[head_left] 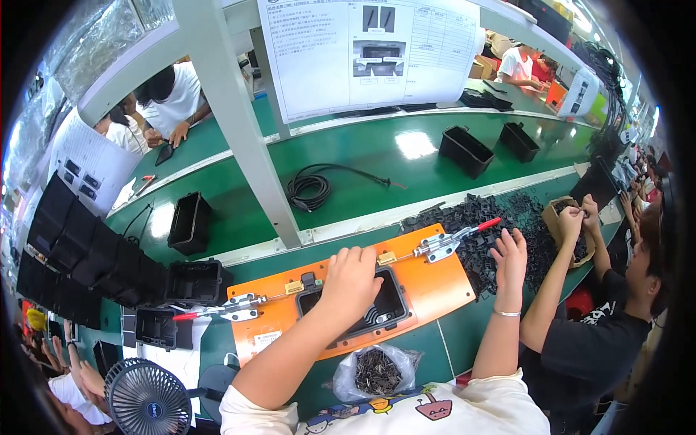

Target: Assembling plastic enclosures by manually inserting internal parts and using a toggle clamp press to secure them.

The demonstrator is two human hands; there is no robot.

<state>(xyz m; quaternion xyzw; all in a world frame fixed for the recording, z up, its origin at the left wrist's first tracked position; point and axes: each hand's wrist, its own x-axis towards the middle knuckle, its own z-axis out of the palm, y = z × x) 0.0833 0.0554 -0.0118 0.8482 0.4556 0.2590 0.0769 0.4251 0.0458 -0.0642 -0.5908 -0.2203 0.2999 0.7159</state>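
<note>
An orange fixture plate (435, 283) lies before me with a black plastic box (395, 293) set in its opening. Over the back part of this box is my left hand (353, 284), its fingers bent downward; the fingertips and whatever they grip are hidden. My right hand (510, 262) is raised off the plate's right end, fingers apart and holding nothing. Close to it is the red-handled right toggle clamp (442, 245), its rod pointing toward the box. A matching left toggle clamp (243, 307) sits at the plate's other end.
A bag of small dark metal parts (378, 371) stands near my body. Black plastic pieces (500, 217) are heaped at the right, where a co-worker (602, 319) handles something small. Stacked black boxes (94, 246), a fan (148, 399) and a white post (246, 130) surround the workspace.
</note>
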